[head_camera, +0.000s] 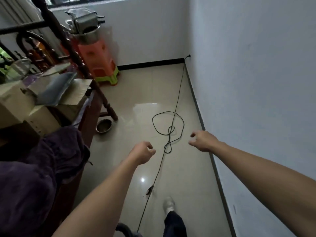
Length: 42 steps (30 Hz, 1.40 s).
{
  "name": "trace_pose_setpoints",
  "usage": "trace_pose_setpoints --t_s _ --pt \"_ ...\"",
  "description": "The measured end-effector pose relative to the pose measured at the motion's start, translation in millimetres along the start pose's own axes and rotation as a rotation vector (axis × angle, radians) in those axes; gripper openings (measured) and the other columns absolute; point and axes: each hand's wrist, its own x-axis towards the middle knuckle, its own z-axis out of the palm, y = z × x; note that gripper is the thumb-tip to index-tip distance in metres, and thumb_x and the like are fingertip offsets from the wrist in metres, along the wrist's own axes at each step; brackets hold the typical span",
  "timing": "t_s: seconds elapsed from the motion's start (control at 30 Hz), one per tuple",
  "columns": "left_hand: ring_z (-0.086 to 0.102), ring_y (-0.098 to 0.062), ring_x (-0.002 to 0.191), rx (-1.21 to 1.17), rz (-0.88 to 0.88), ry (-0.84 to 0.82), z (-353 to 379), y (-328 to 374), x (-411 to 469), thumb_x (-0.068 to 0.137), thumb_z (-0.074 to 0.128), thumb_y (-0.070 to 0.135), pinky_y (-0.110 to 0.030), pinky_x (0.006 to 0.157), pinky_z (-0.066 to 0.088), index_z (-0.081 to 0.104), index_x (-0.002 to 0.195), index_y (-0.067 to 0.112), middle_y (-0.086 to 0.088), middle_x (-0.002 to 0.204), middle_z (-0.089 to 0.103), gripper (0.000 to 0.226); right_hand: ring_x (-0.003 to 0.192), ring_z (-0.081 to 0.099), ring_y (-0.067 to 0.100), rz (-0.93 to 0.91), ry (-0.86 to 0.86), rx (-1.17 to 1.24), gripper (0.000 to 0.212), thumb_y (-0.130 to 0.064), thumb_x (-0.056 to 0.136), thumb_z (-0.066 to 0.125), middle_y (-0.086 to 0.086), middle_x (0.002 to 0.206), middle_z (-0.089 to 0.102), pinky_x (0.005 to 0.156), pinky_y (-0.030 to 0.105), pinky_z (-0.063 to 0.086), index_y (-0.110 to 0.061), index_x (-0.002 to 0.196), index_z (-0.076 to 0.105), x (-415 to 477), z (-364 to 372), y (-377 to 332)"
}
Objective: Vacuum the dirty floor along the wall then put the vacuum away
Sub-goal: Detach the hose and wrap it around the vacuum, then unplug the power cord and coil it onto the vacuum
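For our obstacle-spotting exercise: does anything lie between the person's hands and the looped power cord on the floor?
Nothing visible does. Left hand and right hand hang open above the floor on either side of the cord, with only bare tile around its loops.

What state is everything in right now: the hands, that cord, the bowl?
Left hand: empty, fingers loosely curled.
Right hand: empty, fingers loosely curled.
Cord: plugged in at the corner, looped on the floor.
Metal bowl: upright on the floor, looks empty.
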Motion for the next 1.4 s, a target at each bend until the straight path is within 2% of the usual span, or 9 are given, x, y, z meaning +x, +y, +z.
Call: trace_pose_setpoints --t_s 0.07,0.13,0.2,0.33,0.5,0.67,0.93,1.17,1.4 --pt "0.059 -0.023 0.095 0.000 -0.008 0.000 -18.7 3.0 37.2 0.090 0.062 0.038 -0.025 0.077 0.044 0.064 0.114 0.016 -0.010 0.112 0.065 0.033 0.122 0.053 0.027 -0.016 -0.011 -0.016 0.048 -0.039 0.093 0.057 0.010 0.137 0.057 0.092 0.033 0.043 -0.018 0.136 0.052 38.9 -15.2 -14.7" --pt "0.058 -0.025 0.103 0.000 -0.008 0.009 -43.1 9.8 76.2 0.091 0.062 0.035 -0.025 0.082 0.044 0.064 0.116 0.013 -0.011 0.118 0.063 0.033 0.124 0.053 0.027 -0.004 -0.008 -0.025 0.049 -0.039 0.095 0.058 0.009 0.139 0.055 0.096 0.034 0.043 -0.019 0.138 0.050 77.2 -36.3 -27.6" --pt "0.058 -0.027 0.109 0.009 0.001 0.011 -71.0 20.5 109.7 0.092 0.061 0.033 -0.027 0.087 0.045 0.064 0.117 0.011 -0.012 0.121 0.062 0.034 0.122 0.055 0.027 0.011 0.018 -0.021 0.044 -0.032 0.096 0.056 0.009 0.137 0.056 0.096 0.034 0.045 -0.020 0.138 0.051 114.0 -62.6 -38.7" --pt "0.057 -0.030 0.110 0.038 0.021 0.011 -126.7 51.9 168.4 0.093 0.059 0.032 -0.030 0.090 0.046 0.063 0.118 0.011 -0.014 0.121 0.062 0.032 0.109 0.062 0.025 0.054 0.129 0.043 0.038 -0.013 0.093 0.049 0.008 0.119 0.068 0.085 0.031 0.048 -0.022 0.128 0.059 179.3 -115.8 -53.5" --pt "0.059 -0.029 0.105 0.045 0.063 -0.023 -170.2 95.4 243.4 0.093 0.059 0.030 -0.028 0.083 0.045 0.065 0.113 0.011 -0.014 0.115 0.064 0.028 0.093 0.067 0.023 0.080 0.170 0.119 0.030 -0.019 0.094 0.049 0.005 0.106 0.070 0.084 0.034 0.053 -0.021 0.121 0.063 265.2 -162.9 -55.6" --pt "0.058 -0.030 0.107 0.094 0.057 -0.055 -200.2 138.5 347.2 0.092 0.058 0.032 -0.028 0.084 0.045 0.064 0.116 0.013 -0.013 0.119 0.063 0.031 0.097 0.065 0.023 0.080 0.139 0.122 0.036 -0.034 0.091 0.058 0.004 0.115 0.067 0.082 0.031 0.049 -0.020 0.125 0.060 375.8 -197.3 -45.6" --pt "0.060 -0.028 0.103 0.054 0.031 -0.048 -273.4 211.7 510.7 0.092 0.057 0.034 -0.031 0.086 0.049 0.064 0.116 0.014 -0.010 0.115 0.065 0.032 0.123 0.054 0.027 0.112 0.058 0.073 0.047 -0.034 0.092 0.058 0.007 0.138 0.057 0.098 0.036 0.046 -0.018 0.135 0.053 558.4 -287.7 -54.1" --pt "0.061 -0.028 0.099 0.059 0.015 -0.056 -343.8 222.5 644.9 0.090 0.057 0.035 -0.032 0.085 0.052 0.067 0.106 0.017 -0.010 0.109 0.066 0.025 0.121 0.055 0.028 0.061 0.093 0.103 0.051 -0.036 0.093 0.057 0.009 0.139 0.055 0.095 0.036 0.046 -0.019 0.140 0.045 693.5 -342.8 -114.8" --pt "0.061 -0.027 0.098 0.103 0.132 -0.157 -410.4 230.0 821.3 0.089 0.056 0.032 -0.031 0.084 0.052 0.066 0.105 0.018 -0.008 0.107 0.066 0.024 0.123 0.054 0.030 0.245 0.084 0.160 0.058 -0.033 0.093 0.057 0.012 0.142 0.052 0.096 0.036 0.046 -0.017 0.146 0.038 834.4 -364.4 -155.6"
